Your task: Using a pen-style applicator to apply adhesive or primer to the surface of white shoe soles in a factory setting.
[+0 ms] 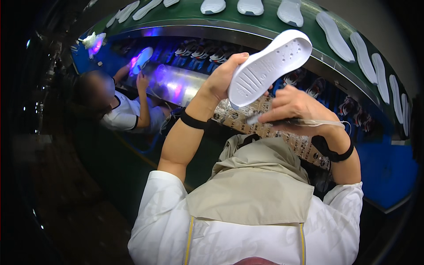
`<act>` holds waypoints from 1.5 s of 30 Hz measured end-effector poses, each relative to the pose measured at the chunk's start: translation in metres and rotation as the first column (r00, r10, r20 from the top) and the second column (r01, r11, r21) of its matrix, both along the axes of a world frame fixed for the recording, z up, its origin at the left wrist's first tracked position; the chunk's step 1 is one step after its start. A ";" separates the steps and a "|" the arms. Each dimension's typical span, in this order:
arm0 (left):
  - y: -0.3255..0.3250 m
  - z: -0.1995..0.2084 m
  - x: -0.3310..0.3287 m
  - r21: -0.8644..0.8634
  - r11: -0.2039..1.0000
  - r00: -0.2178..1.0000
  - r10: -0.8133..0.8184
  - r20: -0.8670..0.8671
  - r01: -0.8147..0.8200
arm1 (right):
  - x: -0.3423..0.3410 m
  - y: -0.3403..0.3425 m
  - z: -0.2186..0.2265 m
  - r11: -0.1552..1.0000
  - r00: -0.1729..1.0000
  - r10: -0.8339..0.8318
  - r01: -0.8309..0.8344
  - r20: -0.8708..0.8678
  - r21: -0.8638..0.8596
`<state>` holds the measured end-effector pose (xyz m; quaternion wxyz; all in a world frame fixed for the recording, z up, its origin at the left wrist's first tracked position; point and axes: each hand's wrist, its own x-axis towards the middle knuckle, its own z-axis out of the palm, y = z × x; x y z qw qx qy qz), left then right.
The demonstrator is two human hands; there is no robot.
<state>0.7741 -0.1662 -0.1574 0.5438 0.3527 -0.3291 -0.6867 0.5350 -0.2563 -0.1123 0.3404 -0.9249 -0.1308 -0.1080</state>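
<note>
A white shoe sole (269,68) with slots and small holes in its inner face is held up, tilted, in my left hand (222,76). My left thumb lies along its edge and the other fingers are mostly behind it. Just below and right of the sole, my right hand (297,107) is closed on a slim tool with a blurred greyish tip (253,119), its exact kind unclear. A thin pale strand (319,123) runs from that hand toward the wrist. The tool and the sole appear apart.
More white soles (334,37) stand in a row along a green conveyor belt (265,27). Several shoes (201,51) sit on a rack beneath it. Printed brown wrapping (238,120) covers a surface below my hands. On the left a co-worker (121,110) handles a sole under violet light.
</note>
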 end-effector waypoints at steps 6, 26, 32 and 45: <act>0.008 -0.018 0.012 0.068 0.997 0.995 0.037 -0.087 -0.032 | 0.008 0.005 0.000 0.991 0.992 -0.108 0.112 0.060 -0.072; -0.101 -0.003 0.181 -0.001 0.754 0.674 0.588 -0.447 -0.657 | -0.014 -0.014 -0.048 0.815 0.890 -0.432 0.455 -0.148 0.358; -0.091 -0.016 0.245 -0.566 0.357 0.044 0.870 0.491 -0.743 | -0.026 -0.024 -0.064 0.708 0.822 -0.510 0.569 -0.255 0.419; -0.144 -0.037 0.472 -0.682 0.664 -0.799 0.209 0.564 -0.308 | -0.017 -0.024 -0.065 0.373 0.577 -0.571 0.816 -0.583 0.442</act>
